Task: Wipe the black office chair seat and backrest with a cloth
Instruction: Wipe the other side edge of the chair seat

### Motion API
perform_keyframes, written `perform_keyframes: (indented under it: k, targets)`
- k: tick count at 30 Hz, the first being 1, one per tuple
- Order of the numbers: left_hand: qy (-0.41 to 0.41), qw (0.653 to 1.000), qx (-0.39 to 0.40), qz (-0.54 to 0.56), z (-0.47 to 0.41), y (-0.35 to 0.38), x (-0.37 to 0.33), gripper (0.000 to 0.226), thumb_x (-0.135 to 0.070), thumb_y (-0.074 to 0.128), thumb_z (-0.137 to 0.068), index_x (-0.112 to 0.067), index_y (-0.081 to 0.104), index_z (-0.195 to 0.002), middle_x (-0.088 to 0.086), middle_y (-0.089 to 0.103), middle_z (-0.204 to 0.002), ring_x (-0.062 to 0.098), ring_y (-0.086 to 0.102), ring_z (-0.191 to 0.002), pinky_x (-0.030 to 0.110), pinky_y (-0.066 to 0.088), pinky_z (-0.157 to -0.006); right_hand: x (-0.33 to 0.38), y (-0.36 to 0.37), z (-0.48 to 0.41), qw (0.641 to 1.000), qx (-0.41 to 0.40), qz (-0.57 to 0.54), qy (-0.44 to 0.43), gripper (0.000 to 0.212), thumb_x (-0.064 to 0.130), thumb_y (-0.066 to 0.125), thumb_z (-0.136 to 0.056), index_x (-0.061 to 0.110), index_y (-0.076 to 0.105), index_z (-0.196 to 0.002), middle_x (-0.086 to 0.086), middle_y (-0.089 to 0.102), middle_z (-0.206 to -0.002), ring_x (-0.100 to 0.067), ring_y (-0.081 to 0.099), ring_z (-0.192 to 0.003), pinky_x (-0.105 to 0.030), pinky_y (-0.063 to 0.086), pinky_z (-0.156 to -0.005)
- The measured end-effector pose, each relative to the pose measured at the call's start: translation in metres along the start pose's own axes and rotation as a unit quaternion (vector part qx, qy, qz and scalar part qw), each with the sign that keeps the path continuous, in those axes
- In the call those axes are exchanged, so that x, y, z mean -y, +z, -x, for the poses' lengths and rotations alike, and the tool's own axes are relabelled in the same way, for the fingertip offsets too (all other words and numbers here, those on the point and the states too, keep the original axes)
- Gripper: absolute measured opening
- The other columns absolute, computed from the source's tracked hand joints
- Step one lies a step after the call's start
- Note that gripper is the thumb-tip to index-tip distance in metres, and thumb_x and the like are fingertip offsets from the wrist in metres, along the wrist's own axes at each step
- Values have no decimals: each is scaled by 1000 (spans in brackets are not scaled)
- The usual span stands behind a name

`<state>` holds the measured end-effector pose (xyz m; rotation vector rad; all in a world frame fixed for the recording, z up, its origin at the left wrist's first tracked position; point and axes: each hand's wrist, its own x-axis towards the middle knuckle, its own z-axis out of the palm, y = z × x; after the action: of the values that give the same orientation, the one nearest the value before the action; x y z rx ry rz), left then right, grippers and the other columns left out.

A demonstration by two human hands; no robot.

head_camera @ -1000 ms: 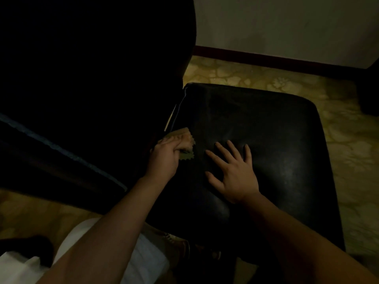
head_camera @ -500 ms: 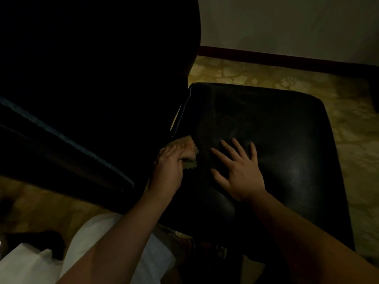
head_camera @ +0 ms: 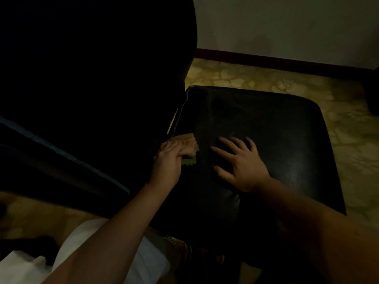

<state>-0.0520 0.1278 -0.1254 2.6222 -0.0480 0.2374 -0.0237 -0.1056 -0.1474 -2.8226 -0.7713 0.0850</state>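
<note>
The black chair seat (head_camera: 287, 140) fills the middle of the dim head view, and its dark backrest (head_camera: 92, 78) rises at the left. My left hand (head_camera: 167, 162) grips a small tan cloth (head_camera: 44, 138) with zigzag edges, pressed down where the seat meets the backrest. My right hand (head_camera: 240, 162) lies flat on the seat just right of the cloth, fingers spread and straight.
A patterned yellowish floor (head_camera: 348, 144) surrounds the chair. A pale wall with a dark red skirting board (head_camera: 287, 64) runs along the back. White clothing (head_camera: 143, 263) and my knee lie at the bottom left. A dark shape stands at the right edge.
My left hand and the cloth stay in the seat-back crease with only slight shifts. My right hand keeps its flat rest on the seat. The camera has drifted a little.
</note>
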Motion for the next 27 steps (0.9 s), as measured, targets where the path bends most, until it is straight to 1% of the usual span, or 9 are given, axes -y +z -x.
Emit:
perform_keyframes:
  k: [2, 3, 5, 7, 10, 12, 17, 21, 27]
  targets:
    - [16, 1000, -1, 12, 7, -1, 1, 42, 9, 59, -87, -14, 70, -119, 3, 67, -123, 18, 57, -118, 18, 34, -107, -10, -2, -8, 1000, 7, 27, 3, 66, 74, 23, -90, 48, 20, -150, 5, 6, -164, -25, 3, -151, -63, -1, -116]
    - [18, 1000, -6, 16, 10, 0, 1, 43, 11, 60, -85, -14, 70, -119, 3, 67, -123, 15, 56, -117, 10, 29, -107, -13, 0, -10, 999, 9, 31, 10, 66, 75, 22, -90, 50, 15, -151, 6, 1, -164, -24, -2, -151, -64, -4, -115]
    - [20, 1000, -18, 15, 11, 3, -1, 43, 13, 60, -83, -11, 71, -117, 4, 68, -119, 14, 55, -114, -1, 18, -102, -14, 2, -11, 999, 18, 33, 16, 67, 77, 19, -90, 51, 8, -151, 7, -1, -164, -23, -6, -151, -65, -7, -115]
    - [1, 1000, -11, -2, 6, 8, -3, 39, 10, 58, -86, -10, 71, -116, 6, 68, -120, 21, 58, -115, 7, 22, -103, -15, 2, -11, 999, 29, 33, 11, 69, 79, 17, -89, 52, 4, -151, 8, 0, -164, -22, -7, -151, -64, -9, -115]
    - [-37, 999, -2, -26, -11, 21, -5, 36, 7, 54, -90, -8, 68, -120, 11, 64, -127, 29, 55, -123, 33, 36, -112, -18, -1, -14, 999, 39, 25, -1, 69, 79, 18, -89, 52, 5, -151, 8, 3, -164, -21, -5, -151, -62, -9, -116]
    - [-40, 999, 2, -29, -23, 26, -8, 37, 6, 52, -92, -9, 66, -122, 11, 63, -130, 32, 52, -128, 42, 38, -111, -21, -3, -18, 999, 29, 20, -10, 67, 78, 21, -89, 51, 10, -150, 8, 9, -164, -19, 0, -151, -60, -7, -117]
    - [-42, 998, -3, -36, -37, 29, -12, 34, 7, 52, -90, -6, 66, -119, 11, 64, -125, 30, 55, -122, 42, 42, -107, -22, 0, -19, 1000, -9, 7, 22, 70, 76, 19, -89, 45, 19, -151, 10, 15, -163, -15, 3, -151, -58, -5, -118]
    - [-27, 999, 16, -18, -17, 24, -9, 39, 6, 55, -91, -7, 64, -127, 10, 61, -134, 26, 53, -129, 40, 40, -111, -21, 2, -25, 980, -85, -16, 177, 71, 74, 18, -87, 41, 31, -149, 9, 23, -161, -21, 8, -151, -62, -6, -116]
    - [-39, 999, 28, 11, 10, 24, -2, 41, 7, 57, -91, -7, 64, -128, 13, 57, -139, 28, 48, -135, 44, 37, -114, -23, 1, -26, 985, -63, -10, 160, 72, 76, 13, -87, 44, 31, -148, 13, 22, -160, -18, 5, -151, -63, -6, -116]
